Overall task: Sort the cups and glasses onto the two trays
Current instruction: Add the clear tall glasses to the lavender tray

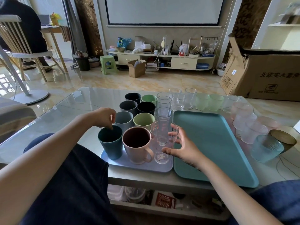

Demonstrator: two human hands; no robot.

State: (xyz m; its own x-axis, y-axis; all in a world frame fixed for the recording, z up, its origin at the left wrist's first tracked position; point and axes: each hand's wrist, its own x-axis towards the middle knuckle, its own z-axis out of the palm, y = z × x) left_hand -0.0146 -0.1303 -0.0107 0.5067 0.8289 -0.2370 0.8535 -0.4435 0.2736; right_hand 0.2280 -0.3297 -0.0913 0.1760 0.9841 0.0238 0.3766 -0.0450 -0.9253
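Note:
A pale lilac tray [138, 167] in front of me carries a dark teal cup [111, 143], a pink mug [138, 145], several grey, black and green cups [143, 120] and tall clear glasses [164, 113]. My left hand [104, 118] pinches the far rim of the teal cup. My right hand [180, 146] wraps around a clear printed glass [162, 142] standing at the tray's right edge. To the right lies a bare teal tray [214, 143].
Clear glasses [190, 98], frosted green glasses [209, 102] and pink glasses [248, 122] stand behind and right of the teal tray. A blue textured glass [266, 148] and a dark gold-rimmed glass [283, 138] sit at the right edge. A cardboard box [267, 73] stands beyond.

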